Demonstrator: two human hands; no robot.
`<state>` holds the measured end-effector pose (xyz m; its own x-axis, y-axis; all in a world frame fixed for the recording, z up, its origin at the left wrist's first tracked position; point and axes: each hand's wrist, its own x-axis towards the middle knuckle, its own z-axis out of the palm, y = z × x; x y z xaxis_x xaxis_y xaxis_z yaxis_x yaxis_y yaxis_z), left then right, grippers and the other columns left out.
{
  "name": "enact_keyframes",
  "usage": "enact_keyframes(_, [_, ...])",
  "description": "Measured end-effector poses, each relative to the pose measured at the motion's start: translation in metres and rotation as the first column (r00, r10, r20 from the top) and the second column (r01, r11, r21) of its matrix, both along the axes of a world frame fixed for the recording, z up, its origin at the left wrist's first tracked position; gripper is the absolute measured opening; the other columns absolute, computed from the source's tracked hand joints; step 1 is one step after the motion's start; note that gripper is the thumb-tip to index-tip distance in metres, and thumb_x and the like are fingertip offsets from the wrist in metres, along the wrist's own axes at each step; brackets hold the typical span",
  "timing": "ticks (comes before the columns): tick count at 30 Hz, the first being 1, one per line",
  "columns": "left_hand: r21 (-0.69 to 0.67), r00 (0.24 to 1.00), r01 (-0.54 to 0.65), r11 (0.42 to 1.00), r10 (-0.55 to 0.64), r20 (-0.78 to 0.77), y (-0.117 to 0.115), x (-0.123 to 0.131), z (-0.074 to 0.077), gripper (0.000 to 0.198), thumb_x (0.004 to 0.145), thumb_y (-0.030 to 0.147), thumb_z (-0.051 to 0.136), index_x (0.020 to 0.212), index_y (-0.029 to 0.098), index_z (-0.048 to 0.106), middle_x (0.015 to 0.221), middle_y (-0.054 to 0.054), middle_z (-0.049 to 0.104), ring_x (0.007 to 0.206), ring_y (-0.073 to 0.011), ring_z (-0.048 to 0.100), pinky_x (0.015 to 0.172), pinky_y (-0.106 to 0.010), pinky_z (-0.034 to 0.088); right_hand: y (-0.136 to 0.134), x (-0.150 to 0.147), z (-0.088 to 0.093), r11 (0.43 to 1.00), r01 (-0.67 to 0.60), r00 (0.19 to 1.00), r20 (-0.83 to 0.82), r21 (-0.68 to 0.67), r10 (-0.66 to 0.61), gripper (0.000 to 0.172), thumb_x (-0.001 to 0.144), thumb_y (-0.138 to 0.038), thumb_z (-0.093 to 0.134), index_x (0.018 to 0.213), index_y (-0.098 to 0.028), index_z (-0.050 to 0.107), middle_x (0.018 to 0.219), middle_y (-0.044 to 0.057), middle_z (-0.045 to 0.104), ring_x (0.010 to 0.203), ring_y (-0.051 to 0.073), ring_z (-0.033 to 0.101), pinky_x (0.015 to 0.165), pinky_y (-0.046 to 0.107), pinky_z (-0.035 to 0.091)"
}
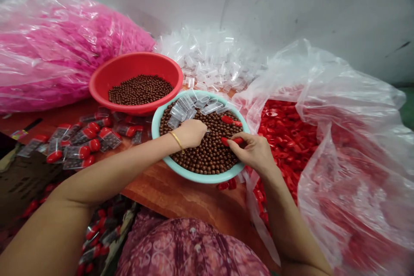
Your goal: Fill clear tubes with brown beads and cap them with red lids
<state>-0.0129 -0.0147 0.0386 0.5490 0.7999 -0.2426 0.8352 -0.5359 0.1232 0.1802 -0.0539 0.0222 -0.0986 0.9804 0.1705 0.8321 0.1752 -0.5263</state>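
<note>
A light-blue basin (197, 177) holds many brown beads (207, 157). Over its left middle, my left hand (191, 133) is closed, with a bit of something clear showing at its fingers; most of what it grips is hidden. At the basin's right side my right hand (254, 148) pinches a red cap (237, 140) between thumb and fingers, just above the beads. Clear plastic containers (184, 108) lie on the beads at the back of the basin. Two loose red caps (227, 119) rest on the beads near the back right.
A red basin (136, 58) of brown beads stands behind left. Filled red-capped containers (80, 142) lie at left, more in a box below. A pink-filled bag (58, 47) is back left, clear containers (213, 60) behind, and an open bag of red caps (284, 133) at right.
</note>
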Motion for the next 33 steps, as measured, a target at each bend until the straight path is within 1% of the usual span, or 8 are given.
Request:
enact_keyframes(3, [-0.012, 1.000, 0.009, 1.000, -0.009, 0.021, 0.008, 0.015, -0.006, 0.027, 0.080, 0.007, 0.044, 0.096, 0.006, 0.066, 0.097, -0.019, 0.068, 0.100, -0.0288, 0.064, 0.083, -0.036, 0.050, -0.001, -0.003, -0.006, 1.000, 0.020, 0.988, -0.155, 0.017, -0.017, 0.023, 0.071, -0.037, 0.060, 0.070, -0.017, 0.070, 0.054, 0.000, 0.063, 0.043, 0.009, 0.050, 0.043, 0.020, 0.036])
enact_keyframes(7, [-0.127, 0.921, -0.087, 0.988, 0.128, 0.368, 0.022, 0.008, -0.021, 0.024, 0.074, 0.012, 0.055, 0.096, 0.011, 0.066, 0.099, -0.013, 0.069, 0.094, -0.0241, 0.064, 0.084, -0.033, 0.049, -0.001, -0.002, -0.006, 0.998, 0.054, 0.897, -0.440, 0.017, -0.041, 0.015, 0.065, -0.032, 0.065, 0.065, -0.017, 0.066, 0.060, 0.002, 0.066, 0.049, 0.011, 0.056, 0.047, 0.022, 0.045])
enact_keyframes(9, [-0.316, 0.768, -0.046, 0.948, 0.236, 0.595, 0.024, -0.002, -0.026, 0.025, 0.072, 0.014, 0.059, 0.097, 0.011, 0.065, 0.094, -0.008, 0.070, 0.087, -0.0191, 0.063, 0.081, -0.030, 0.048, 0.001, -0.003, -0.006, 0.998, 0.069, 0.818, -0.573, -0.003, -0.058, 0.015, 0.061, -0.030, 0.068, 0.063, -0.017, 0.061, 0.064, 0.002, 0.066, 0.052, 0.012, 0.058, 0.051, 0.024, 0.049])
enact_keyframes(13, [-0.555, 0.374, 0.255, 0.792, 0.448, 0.812, 0.014, -0.015, -0.027, 0.029, 0.070, 0.015, 0.064, 0.098, 0.011, 0.062, 0.092, -0.004, 0.067, 0.082, -0.0117, 0.060, 0.082, -0.027, 0.046, 0.009, -0.013, -0.007, 0.998, 0.065, 0.697, -0.716, 0.000, -0.045, 0.023, 0.063, -0.032, 0.070, 0.077, -0.020, 0.057, 0.071, 0.000, 0.066, 0.057, 0.012, 0.060, 0.054, 0.026, 0.052])
enact_keyframes(18, [-0.636, 0.177, 0.403, 0.658, 0.625, 0.760, -0.001, -0.015, -0.022, 0.034, 0.068, 0.023, 0.071, 0.099, 0.014, 0.059, 0.092, -0.002, 0.062, 0.080, -0.0097, 0.058, 0.078, -0.026, 0.047, 0.014, -0.028, -0.007, 0.985, -0.166, 0.808, -0.568, 0.040, 0.159, 0.028, 0.083, -0.034, 0.050, 0.106, -0.022, 0.060, 0.091, 0.004, 0.068, 0.074, 0.015, 0.064, 0.060, 0.027, 0.053])
enact_keyframes(21, [-0.668, 0.146, 0.398, 0.628, 0.676, 0.722, -0.003, -0.015, -0.020, 0.036, 0.067, 0.025, 0.073, 0.098, 0.014, 0.056, 0.087, 0.000, 0.059, 0.076, -0.0084, 0.057, 0.074, -0.024, 0.048, 0.014, -0.031, -0.003, 0.983, -0.145, 0.880, -0.440, 0.110, 0.179, 0.032, 0.088, -0.030, 0.041, 0.111, -0.021, 0.061, 0.094, 0.004, 0.068, 0.085, 0.018, 0.064, 0.074, 0.033, 0.053])
enact_keyframes(25, [-0.627, 0.152, 0.348, 0.697, 0.618, 0.772, -0.002, -0.016, -0.019, 0.032, 0.069, 0.024, 0.071, 0.094, 0.013, 0.055, 0.082, 0.002, 0.054, 0.073, -0.0074, 0.052, 0.069, -0.022, 0.048, 0.016, -0.033, 0.003, 0.959, -0.169, 0.915, -0.325, 0.228, 0.238, 0.037, 0.090, -0.032, 0.039, 0.118, -0.020, 0.060, 0.107, 0.007, 0.067, 0.104, 0.021, 0.061, 0.092, 0.038, 0.048])
enact_keyframes(33, [-0.373, 0.375, 0.154, 0.915, 0.296, 0.878, -0.008, -0.015, -0.024, 0.026, 0.077, 0.032, 0.057, 0.094, 0.013, 0.053, 0.077, 0.002, 0.051, 0.067, -0.0093, 0.047, 0.061, -0.023, 0.043, 0.013, -0.031, -0.002, 0.918, -0.272, 0.953, -0.054, 0.289, 0.299, 0.039, 0.092, -0.035, 0.039, 0.122, -0.021, 0.059, 0.095, 0.007, 0.071, 0.091, 0.020, 0.066, 0.084, 0.033, 0.052])
